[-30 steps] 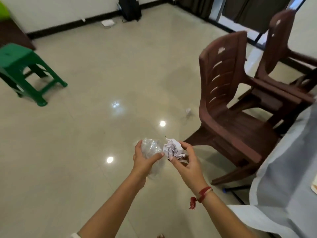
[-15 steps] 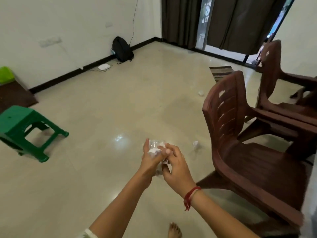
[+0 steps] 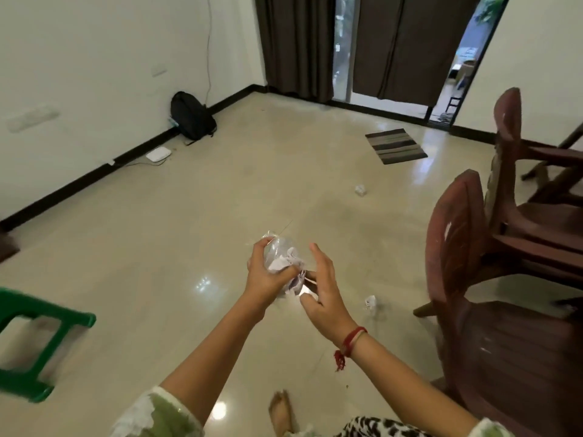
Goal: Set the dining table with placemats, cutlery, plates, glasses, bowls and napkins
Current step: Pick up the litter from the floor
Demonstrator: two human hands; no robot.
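Note:
My left hand (image 3: 265,277) grips a clear plastic wrapper (image 3: 279,250) with crumpled white paper (image 3: 279,263) stuffed inside it, held at chest height over the floor. My right hand (image 3: 323,287) hovers just to the right of the bundle, fingers spread and loosely straight; its lower fingers sit close to the bottom of the wrapper, and whether they touch it is unclear. No table or tableware is in view.
Two brown plastic chairs (image 3: 492,310) stand stacked close on the right. A green stool (image 3: 34,339) is at the lower left. Small crumpled scraps (image 3: 370,301) lie on the shiny floor (image 3: 220,200), another scrap (image 3: 360,190) farther off. A striped mat (image 3: 396,146) and black backpack (image 3: 191,116) lie beyond.
The view has tilted up from the floor toward the far doorway. My right hand pushed the crumpled paper into the wrapper, then let go and opened beside it.

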